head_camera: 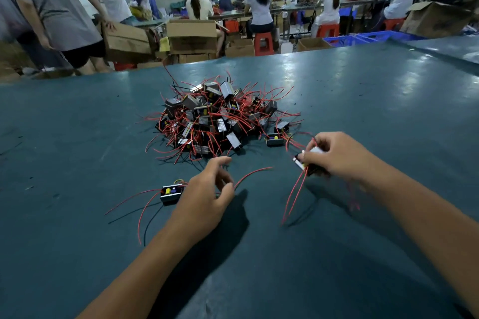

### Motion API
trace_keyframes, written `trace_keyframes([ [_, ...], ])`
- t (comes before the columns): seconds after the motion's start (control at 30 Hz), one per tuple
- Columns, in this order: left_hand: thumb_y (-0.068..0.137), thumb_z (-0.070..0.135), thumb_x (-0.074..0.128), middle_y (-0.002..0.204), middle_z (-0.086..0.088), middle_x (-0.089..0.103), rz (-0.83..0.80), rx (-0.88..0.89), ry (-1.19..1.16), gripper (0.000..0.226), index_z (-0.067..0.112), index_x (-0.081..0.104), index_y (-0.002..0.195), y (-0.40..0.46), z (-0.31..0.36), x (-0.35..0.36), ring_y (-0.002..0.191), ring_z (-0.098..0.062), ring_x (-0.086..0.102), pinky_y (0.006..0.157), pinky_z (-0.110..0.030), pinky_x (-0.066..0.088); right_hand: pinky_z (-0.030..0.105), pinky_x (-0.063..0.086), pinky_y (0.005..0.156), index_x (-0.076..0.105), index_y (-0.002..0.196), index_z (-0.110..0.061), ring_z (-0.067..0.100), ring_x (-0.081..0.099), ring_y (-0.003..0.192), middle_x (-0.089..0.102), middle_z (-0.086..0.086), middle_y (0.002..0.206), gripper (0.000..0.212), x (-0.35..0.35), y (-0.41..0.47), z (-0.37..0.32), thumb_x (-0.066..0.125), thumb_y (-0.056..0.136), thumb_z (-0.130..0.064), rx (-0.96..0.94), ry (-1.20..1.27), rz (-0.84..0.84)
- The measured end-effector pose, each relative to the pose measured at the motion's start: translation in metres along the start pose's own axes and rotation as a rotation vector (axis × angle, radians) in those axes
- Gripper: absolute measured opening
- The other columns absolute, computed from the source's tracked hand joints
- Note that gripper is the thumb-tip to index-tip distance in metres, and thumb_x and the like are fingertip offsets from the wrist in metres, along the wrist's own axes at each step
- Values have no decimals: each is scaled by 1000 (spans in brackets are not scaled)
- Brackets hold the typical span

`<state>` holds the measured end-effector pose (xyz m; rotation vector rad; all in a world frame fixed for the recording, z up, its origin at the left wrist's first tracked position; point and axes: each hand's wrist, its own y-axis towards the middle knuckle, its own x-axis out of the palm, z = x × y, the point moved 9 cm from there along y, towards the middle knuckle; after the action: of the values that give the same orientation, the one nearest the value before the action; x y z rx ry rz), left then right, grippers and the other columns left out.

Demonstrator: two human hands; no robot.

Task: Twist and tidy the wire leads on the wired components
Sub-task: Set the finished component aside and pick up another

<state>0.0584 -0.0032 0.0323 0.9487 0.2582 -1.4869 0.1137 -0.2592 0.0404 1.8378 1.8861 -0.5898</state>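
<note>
A pile of small black box components with red wire leads lies in the middle of the green table. My right hand grips one component above the table, and its red leads hang down toward me. My left hand hovers with loosely curled fingers beside a single component that lies on the table with red leads spread out. A red lead curves out from under the left hand's fingers; whether they pinch it I cannot tell.
One more component sits alone at the pile's right edge. Beyond the table's far edge stand cardboard boxes, blue crates and red stools. Several people work at benches at the back, and one stands at the far left.
</note>
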Motion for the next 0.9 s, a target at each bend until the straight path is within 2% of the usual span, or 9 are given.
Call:
trace_keyframes([
  [0.17, 92, 9, 64, 87, 14, 64, 173, 60, 121, 26, 21, 63, 115, 1, 8, -20, 75, -4, 60, 67, -21, 49, 29, 43, 54, 67, 71, -4, 28, 66, 66, 70, 18, 69, 33, -95, 66, -3, 70, 86, -33, 123, -437, 230],
  [0.27, 90, 6, 62, 90, 2, 68, 435, -45, 178, 18, 17, 66, 103, 3, -13, -67, 77, -13, 61, 71, -26, 50, 33, 39, 66, 64, 86, 6, 34, 55, 82, 66, 29, 100, 37, -119, 89, -2, 64, 92, -31, 185, -537, 235],
  [0.33, 91, 9, 59, 92, 1, 67, 521, -163, 199, 14, 17, 65, 101, 1, -36, -95, 82, -18, 61, 75, -35, 51, 35, 45, 73, 61, 98, 9, 37, 57, 89, 63, 31, 110, 35, -113, 92, -3, 62, 92, -25, 175, -551, 246],
  [0.4, 91, 14, 60, 94, 1, 66, 468, -252, 296, 10, 18, 65, 97, 4, -58, -106, 87, -22, 59, 79, -39, 49, 39, 47, 89, 57, 118, 4, 39, 58, 109, 60, 28, 123, 38, -94, 85, -10, 61, 93, -24, 122, -520, 266],
  [0.47, 91, 20, 63, 99, 1, 66, 278, -272, 353, 5, 23, 65, 95, 12, -77, -100, 90, -22, 57, 80, -39, 46, 36, 42, 100, 54, 131, -5, 34, 54, 123, 57, 19, 134, 43, -63, 70, -21, 60, 96, -27, 50, -447, 245],
  [0.57, 88, 45, 70, 107, 12, 61, -97, -278, 270, 19, 34, 63, 103, 13, -97, -84, 95, -8, 56, 81, -32, 44, 32, 41, 100, 60, 125, -8, 26, 57, 119, 63, 12, 128, 34, -10, 34, -31, 60, 96, -26, -103, -362, 183],
  [0.67, 76, 56, 76, 110, 21, 58, -351, -301, 237, 38, 40, 63, 107, 2, -106, -75, 101, 0, 56, 82, -23, 44, 39, 40, 104, 62, 120, -11, 25, 55, 118, 62, 9, 124, 28, 25, 3, -29, 60, 96, -25, -198, -362, 140],
  [0.8, 78, 39, 81, 98, 11, 63, -282, -231, 297, 20, 33, 68, 92, 5, -98, -79, 92, -7, 60, 75, -20, 44, 44, 38, 106, 62, 119, -12, 23, 54, 118, 63, 4, 122, 26, 35, -13, -29, 59, 96, -24, -282, -364, 158],
  [0.9, 77, 47, 75, 84, 13, 67, -164, -148, 146, 22, 31, 68, 90, 8, -73, -84, 78, -1, 61, 65, -14, 42, 45, 38, 105, 62, 119, -11, 22, 55, 116, 65, 4, 119, 26, 35, -20, -41, 61, 95, -21, -391, -345, 181],
])
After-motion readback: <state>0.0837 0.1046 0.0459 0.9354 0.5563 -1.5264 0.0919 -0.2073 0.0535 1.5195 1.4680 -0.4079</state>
